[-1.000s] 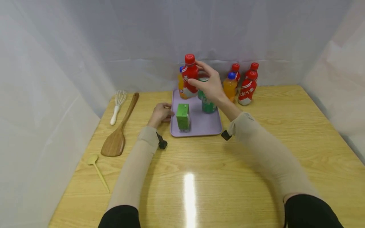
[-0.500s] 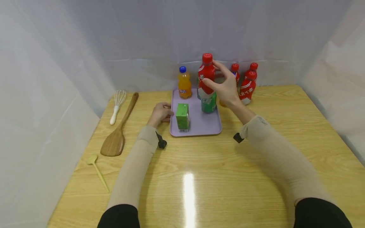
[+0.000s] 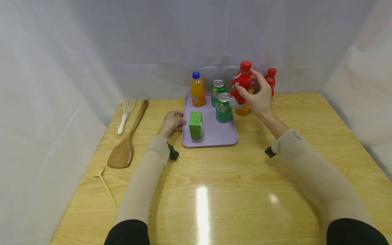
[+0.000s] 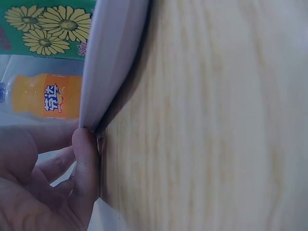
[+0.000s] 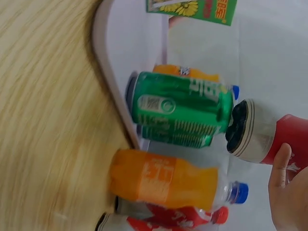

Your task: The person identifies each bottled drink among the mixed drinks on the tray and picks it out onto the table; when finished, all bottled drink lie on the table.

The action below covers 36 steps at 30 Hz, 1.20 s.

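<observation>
My right hand (image 3: pixel 260 97) holds a red-capped bottle (image 3: pixel 241 83) in the air, slightly tilted, just right of the purple tray (image 3: pixel 214 136). In the right wrist view, the same bottle's pale base (image 5: pixel 255 134) hangs clear of the cans. My left hand (image 3: pixel 172 123) pinches the tray's left rim, with the thumb (image 4: pixel 86 154) against the outside of it. On the tray stand a green drink carton (image 3: pixel 195 126), an orange soda bottle (image 3: pixel 198 92) with a blue cap, and two green cans, one in front (image 3: pixel 224 110) and one behind (image 3: pixel 217 90).
Right of the tray, another orange bottle (image 5: pixel 163 178) and several red bottles (image 3: pixel 271 73) stand close together, partly behind my right hand. A whisk (image 3: pixel 125 114), a wooden spatula (image 3: pixel 122 151) and a yellow spoon (image 3: pixel 104 182) lie at the left.
My right hand has carried the red bottle rightward, from above the tray's back left to beyond its right edge. The orange bottle and cans on the tray are uncovered. My left hand stays put.
</observation>
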Each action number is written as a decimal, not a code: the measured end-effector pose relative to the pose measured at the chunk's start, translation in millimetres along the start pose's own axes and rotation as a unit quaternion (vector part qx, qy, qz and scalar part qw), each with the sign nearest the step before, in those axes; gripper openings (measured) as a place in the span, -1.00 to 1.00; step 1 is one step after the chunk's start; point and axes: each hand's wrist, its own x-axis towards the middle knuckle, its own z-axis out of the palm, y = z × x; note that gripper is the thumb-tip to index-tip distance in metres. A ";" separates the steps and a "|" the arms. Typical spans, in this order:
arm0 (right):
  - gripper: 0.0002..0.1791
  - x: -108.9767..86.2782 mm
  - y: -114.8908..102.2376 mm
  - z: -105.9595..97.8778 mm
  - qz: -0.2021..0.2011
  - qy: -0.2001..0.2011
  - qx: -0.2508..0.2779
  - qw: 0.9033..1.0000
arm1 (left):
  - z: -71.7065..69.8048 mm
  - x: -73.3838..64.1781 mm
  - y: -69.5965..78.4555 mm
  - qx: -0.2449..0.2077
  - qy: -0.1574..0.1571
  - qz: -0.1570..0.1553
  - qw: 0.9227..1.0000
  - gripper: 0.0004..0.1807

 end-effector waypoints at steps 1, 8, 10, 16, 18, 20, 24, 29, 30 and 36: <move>-0.34 -0.3 3.1 -3.3 -0.001 0.003 -0.003 1.000 | 0.1 -0.7 0.4 -0.002 -0.001 0.000 1.000 -0.47; -0.32 -3.7 17.6 -27.5 0.018 0.013 -0.023 0.999 | 1.2 -0.9 0.8 -0.003 -0.010 -0.008 1.000 -0.46; -0.30 -4.4 20.7 -33.5 0.031 0.017 -0.030 0.999 | 1.7 -0.6 0.4 0.003 -0.008 -0.007 1.000 -0.46; -0.30 -3.9 28.0 -50.0 0.049 0.032 -0.063 0.996 | 1.8 -1.4 1.0 0.006 -0.003 -0.004 1.000 -0.47; -0.31 -3.1 30.3 -55.2 0.053 0.039 -0.076 0.995 | 1.8 -1.5 1.2 0.006 -0.003 -0.004 1.000 -0.48; -0.32 -2.1 33.0 -60.6 0.064 0.044 -0.088 0.993 | 1.9 -1.5 1.3 0.006 -0.003 -0.005 1.000 -0.49; -0.29 -0.9 38.0 -71.8 0.102 0.047 -0.106 0.988 | 2.3 -1.2 0.8 0.005 -0.002 -0.006 1.000 -0.49; -0.27 0.3 45.5 -85.7 0.131 0.056 -0.113 0.983 | 2.1 -1.4 1.0 0.005 -0.002 -0.006 1.000 -0.48; -0.27 0.6 47.1 -88.2 0.132 0.059 -0.113 0.983 | 2.0 -1.4 1.1 0.006 -0.002 -0.006 1.000 -0.47; -0.28 2.6 56.0 -100.5 0.137 0.087 -0.131 0.978 | 1.7 -1.2 1.2 0.002 -0.006 -0.008 1.000 -0.46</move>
